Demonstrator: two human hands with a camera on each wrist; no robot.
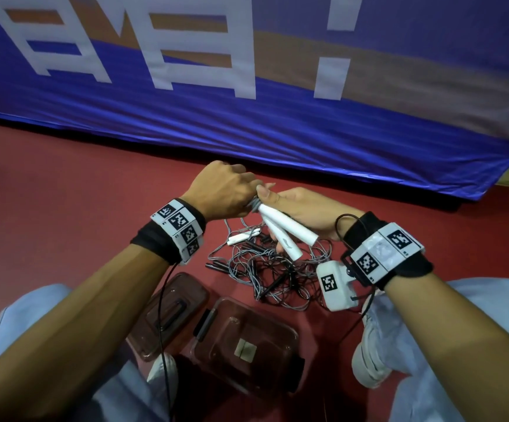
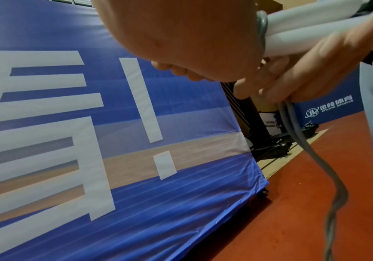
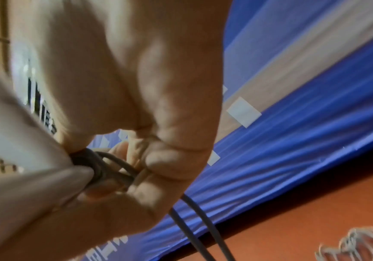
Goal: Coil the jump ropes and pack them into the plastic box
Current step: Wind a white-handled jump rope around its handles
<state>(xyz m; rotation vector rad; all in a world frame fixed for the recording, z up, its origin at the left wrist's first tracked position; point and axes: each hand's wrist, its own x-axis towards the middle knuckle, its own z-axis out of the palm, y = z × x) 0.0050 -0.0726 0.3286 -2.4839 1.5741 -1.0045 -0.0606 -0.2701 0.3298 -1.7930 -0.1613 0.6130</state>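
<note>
1. Two white handles are held in the right hand, while the left hand pinches the grey cord at their tips. On the red floor, the plastic box stands open, only a small label inside; its lid lies beside, the tangled ropes behind.
2. Left wrist view: right fingers curl under the handles; cord hangs down.
3. Right wrist view: left fingers are clamped on cord loops.

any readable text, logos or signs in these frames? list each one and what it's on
"!" in large white print on the blue fabric banner; the big white characters beside it are cut off, not readable whole.
"金陵体育" with a round logo on the far blue wall panel; the small Latin line beneath is too blurred.
Black-and-white square marker codes on the white wrist bands: patterns, no words.
</note>
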